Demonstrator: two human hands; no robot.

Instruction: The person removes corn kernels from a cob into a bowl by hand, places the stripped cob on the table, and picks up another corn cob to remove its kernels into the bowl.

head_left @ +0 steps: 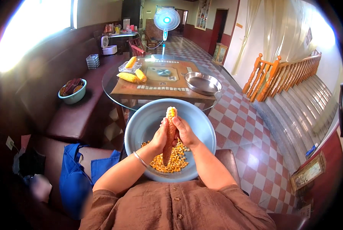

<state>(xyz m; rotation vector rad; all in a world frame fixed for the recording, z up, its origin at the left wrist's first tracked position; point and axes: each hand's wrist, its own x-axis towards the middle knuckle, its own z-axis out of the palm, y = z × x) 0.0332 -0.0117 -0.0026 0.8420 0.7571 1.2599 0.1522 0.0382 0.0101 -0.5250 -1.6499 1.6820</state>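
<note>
left hand [160,135] and right hand [185,133] grasp the corn cob [171,126] between them; probably light, stiff, best held mid-length.

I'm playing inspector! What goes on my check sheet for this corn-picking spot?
Surface: glass table with a brown mat.
Things: partly stripped cob; blue basin holding loose kernels; three more cobs, one in a glass dish.
Clutter: steel pan on the table; blue cloth at left.
Hands: left hand and right hand both grip the cob.
Cables: pale cord near the fan.
Surroundings: stairs at right; checked floor.
</note>
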